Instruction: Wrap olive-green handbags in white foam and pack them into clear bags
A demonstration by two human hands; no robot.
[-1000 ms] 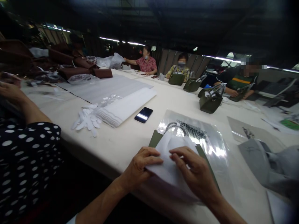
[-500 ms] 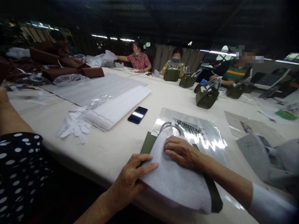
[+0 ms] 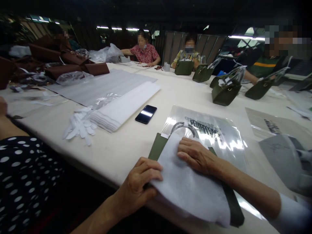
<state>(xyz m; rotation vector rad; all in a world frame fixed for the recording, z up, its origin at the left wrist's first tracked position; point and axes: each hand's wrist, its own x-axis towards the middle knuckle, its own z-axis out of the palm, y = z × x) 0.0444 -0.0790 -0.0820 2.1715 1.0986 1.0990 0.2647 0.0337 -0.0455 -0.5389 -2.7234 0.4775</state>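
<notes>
Though under two hands point(image 3: 198, 156), one white sheet point(image 3: 192, 191)

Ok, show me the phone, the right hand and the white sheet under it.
Phone point(image 3: 146, 114), head view: middle of the screen.
Right hand point(image 3: 196, 155), head view: back of the hand.
White sheet point(image 3: 191, 191), head view: bare middle.

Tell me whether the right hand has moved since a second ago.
Yes: judged against the phone, the right hand has shifted up the white sheet, toward the bag handles.
</notes>
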